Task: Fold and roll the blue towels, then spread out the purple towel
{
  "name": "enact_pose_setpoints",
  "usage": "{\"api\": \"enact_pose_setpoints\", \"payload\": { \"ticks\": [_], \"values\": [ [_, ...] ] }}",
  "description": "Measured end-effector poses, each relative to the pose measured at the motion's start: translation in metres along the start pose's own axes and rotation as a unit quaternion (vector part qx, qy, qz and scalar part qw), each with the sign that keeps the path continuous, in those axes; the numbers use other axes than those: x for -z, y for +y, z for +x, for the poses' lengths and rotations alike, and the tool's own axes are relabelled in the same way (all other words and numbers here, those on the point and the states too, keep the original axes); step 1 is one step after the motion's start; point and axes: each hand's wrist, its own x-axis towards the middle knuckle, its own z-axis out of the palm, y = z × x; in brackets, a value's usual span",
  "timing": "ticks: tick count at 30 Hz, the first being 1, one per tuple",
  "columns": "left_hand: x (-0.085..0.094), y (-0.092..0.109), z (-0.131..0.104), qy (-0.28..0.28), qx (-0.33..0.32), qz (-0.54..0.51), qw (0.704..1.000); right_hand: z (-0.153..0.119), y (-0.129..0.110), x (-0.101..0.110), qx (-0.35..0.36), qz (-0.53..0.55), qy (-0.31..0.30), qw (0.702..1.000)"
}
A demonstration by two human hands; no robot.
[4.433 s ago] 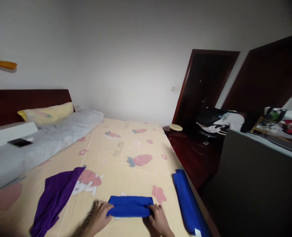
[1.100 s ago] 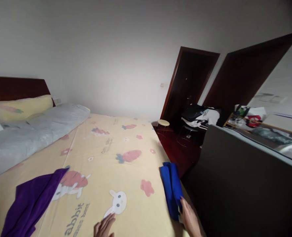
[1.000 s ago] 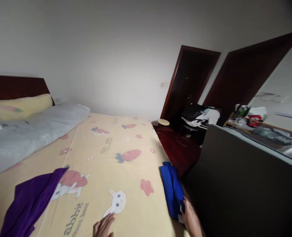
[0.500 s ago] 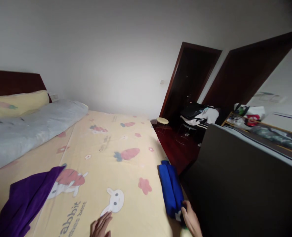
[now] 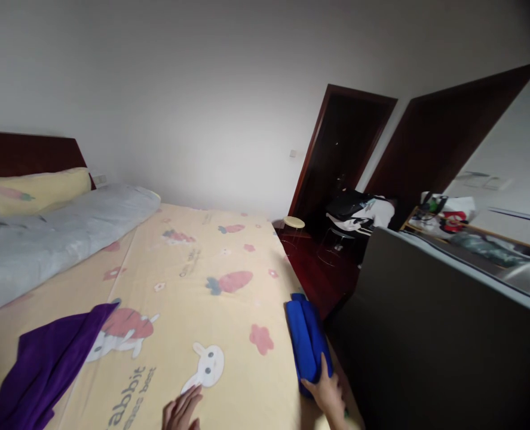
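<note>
A blue folded cloth [image 5: 307,334] lies lengthwise along the right edge of the bed. My right hand [image 5: 328,391] grips its near end, thumb on the left side and index finger across the top; the other fingers are partly hidden. On the printed sheet [image 5: 222,316], beside a white rabbit figure, my left hand [image 5: 181,412] rests with fingers extended and nothing in it. Farther left, a crumpled purple cloth [image 5: 52,364] is spread on the bed.
A dark panel [image 5: 408,334] stands close along the bed's right side. Behind it is a cluttered shelf [image 5: 466,230]. A grey rolled quilt [image 5: 67,233] and yellow pillow [image 5: 45,191] lie by the headboard [image 5: 27,154]. A round stool [image 5: 294,222] stands past the far corner.
My right hand has shifted left and turned over the near end of the blue cloth, its thumb now on the left side. My left hand stays nearly in place.
</note>
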Motion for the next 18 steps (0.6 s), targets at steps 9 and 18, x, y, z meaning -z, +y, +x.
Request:
{"api": "enact_pose_setpoints", "payload": {
  "ticks": [9,18],
  "values": [
    [-0.005,-0.003,0.001,0.005,-0.005,0.011,1.0,-0.002,-0.002,0.034,0.009,0.109,-0.011,0.994],
    [-0.004,0.0,0.003,0.064,-0.055,0.055,0.995,-0.005,0.1,0.17,0.166,0.13,-0.039,0.977]
  ]
}}
